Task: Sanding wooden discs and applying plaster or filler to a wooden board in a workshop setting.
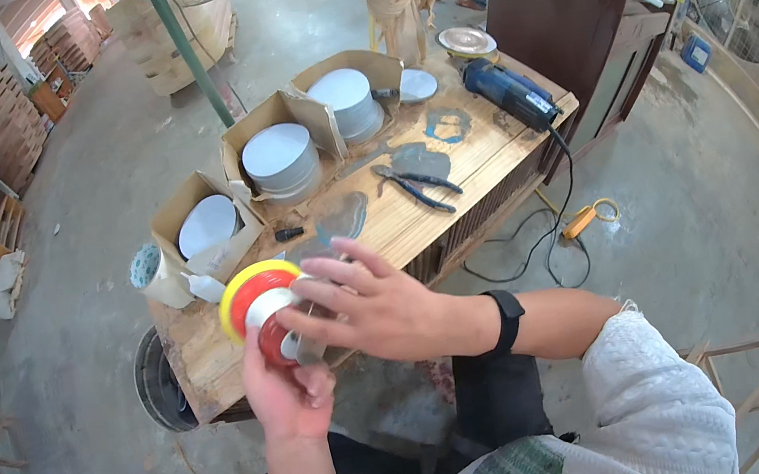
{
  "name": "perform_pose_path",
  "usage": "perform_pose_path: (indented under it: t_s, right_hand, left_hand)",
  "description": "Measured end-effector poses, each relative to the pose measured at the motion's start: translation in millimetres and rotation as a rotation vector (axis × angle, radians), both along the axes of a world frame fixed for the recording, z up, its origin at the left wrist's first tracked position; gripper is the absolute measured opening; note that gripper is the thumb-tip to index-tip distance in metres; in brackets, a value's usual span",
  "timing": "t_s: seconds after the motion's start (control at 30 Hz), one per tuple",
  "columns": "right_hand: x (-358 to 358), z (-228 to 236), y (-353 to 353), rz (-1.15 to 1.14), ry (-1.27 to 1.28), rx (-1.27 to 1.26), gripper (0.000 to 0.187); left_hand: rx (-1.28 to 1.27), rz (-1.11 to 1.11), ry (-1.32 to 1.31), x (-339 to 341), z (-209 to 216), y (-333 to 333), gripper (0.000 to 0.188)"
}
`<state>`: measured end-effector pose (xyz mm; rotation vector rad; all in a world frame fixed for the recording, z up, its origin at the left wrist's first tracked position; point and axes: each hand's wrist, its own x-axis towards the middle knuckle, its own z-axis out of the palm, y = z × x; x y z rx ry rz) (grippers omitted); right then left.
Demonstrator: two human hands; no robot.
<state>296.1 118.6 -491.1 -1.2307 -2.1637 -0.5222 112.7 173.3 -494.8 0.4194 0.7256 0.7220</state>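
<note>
My left hand is wrapped round a palm sander, holding it above the near left end of the wooden bench. The sander has a yellow-edged round pad with a red layer, a white skirt and a red body with a pale round centre. My right hand reaches over its right side, fingers stretched and apart, slightly blurred. Under those fingers shows a greyish part whose kind I cannot make out. Beyond, cutting pliers lie with handles spread. A small black fitting and a white squeeze bottle are near the sander.
Cardboard boxes hold stacks of round sanding discs along the bench's far side. A blue corded polisher lies at the right end, its cable dropping to the floor. A dark bucket stands at the left, a dark cabinet at the right.
</note>
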Motion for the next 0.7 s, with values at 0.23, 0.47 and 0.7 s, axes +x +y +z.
perform_pose_path:
  t_s: [0.23,0.47,0.7]
  right_hand:
    - [57,-17,29,-0.242,0.153,-0.502,0.065]
    - [125,20,81,-0.348,0.679,-0.574,0.034]
    - [219,-7,182,-0.46,0.248,-0.1,0.02]
  left_hand:
    - [0.148,-0.268,-0.02,42,-25,17,0.051]
    - [0.27,-0.229,0.17,-5,-47,-9,0.039]
    - [0.304,-0.165,0.33,-19,-58,-27,0.031]
